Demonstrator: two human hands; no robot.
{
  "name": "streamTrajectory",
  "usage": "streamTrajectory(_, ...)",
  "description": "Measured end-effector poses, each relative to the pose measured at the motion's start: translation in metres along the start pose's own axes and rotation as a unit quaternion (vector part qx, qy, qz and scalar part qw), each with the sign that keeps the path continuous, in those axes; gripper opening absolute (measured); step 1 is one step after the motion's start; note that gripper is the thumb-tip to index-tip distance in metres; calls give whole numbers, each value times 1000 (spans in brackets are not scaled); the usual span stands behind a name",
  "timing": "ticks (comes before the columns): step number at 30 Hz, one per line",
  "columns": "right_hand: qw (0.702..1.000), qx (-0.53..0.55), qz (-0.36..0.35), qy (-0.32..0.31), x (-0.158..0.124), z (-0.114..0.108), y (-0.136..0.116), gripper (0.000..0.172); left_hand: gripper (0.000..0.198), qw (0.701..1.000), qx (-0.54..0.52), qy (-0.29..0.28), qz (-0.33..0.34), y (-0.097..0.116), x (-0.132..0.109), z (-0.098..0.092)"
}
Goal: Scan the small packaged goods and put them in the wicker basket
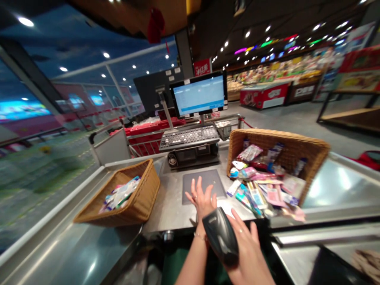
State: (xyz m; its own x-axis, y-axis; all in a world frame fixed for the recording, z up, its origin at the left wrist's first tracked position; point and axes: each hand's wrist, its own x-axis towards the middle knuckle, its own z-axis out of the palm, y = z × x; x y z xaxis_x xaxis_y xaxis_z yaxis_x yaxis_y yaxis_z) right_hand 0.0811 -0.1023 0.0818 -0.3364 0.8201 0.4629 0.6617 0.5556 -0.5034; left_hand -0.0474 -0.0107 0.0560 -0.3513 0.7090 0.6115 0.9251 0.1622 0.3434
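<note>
A black handheld barcode scanner (220, 235) is in my right hand (249, 251), low in the middle of the view. A ring shows on one of that hand's fingers, and the scanner hides part of the grip. Just left of the scanner, my left hand (203, 200) is open with its fingers spread, holding nothing. It hovers over the near part of a grey mat (218, 178) set in the metal counter. The scanner overlaps my left wrist, which wears a thin bracelet.
On the right, a tilted wicker basket (285, 138) spills many small packaged goods (267, 194) onto the counter. Another wicker basket (145, 194) with packets (123, 194) stands left. Behind the mat are a keyboard (190, 136) and a lit monitor (198, 95).
</note>
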Motion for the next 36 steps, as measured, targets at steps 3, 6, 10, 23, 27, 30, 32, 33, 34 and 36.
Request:
streamTrajectory(3, 1000, -13, 2, 4, -1, -3, 5, 50, 30, 999, -8, -16, 34, 3, -2, 7)
streamTrajectory(6, 1000, -26, 7, 8, -3, -5, 10, 50, 29, 998, -16, -26, 51, 7, -4, 13)
streamTrajectory(10, 999, -17, 26, 17, -4, -4, 16, 49, 29, 997, -21, -51, 53, 17, -5, 18)
streamTrajectory(23, 997, -58, 49, 13, -14, -7, 38, 50, 24, 992, -73, -56, 82, 57, -19, 42)
streamTrajectory(27, 995, -72, 66, -2, -15, -11, 46, 48, 27, 985, -89, -84, 120, 64, -25, 45)
streamTrajectory(30, 994, -86, 73, -12, -18, -11, 51, 49, 28, 982, -102, -93, 131, 70, -30, 46)
streamTrajectory(32, 992, -96, 77, -20, -20, -11, 54, 51, 28, 978, -101, -110, 146, 73, -34, 52)
streamTrajectory(33, 992, -100, 80, -22, -21, -11, 55, 52, 28, 975, -96, -122, 157, 75, -36, 57)
streamTrajectory(34, 991, -102, 82, -24, -22, -11, 55, 53, 27, 973, -89, -132, 167, 76, -38, 63)
streamTrajectory(36, 990, -101, 88, -30, -22, -11, 56, 53, 24, 970, -72, -144, 180, 78, -41, 77)
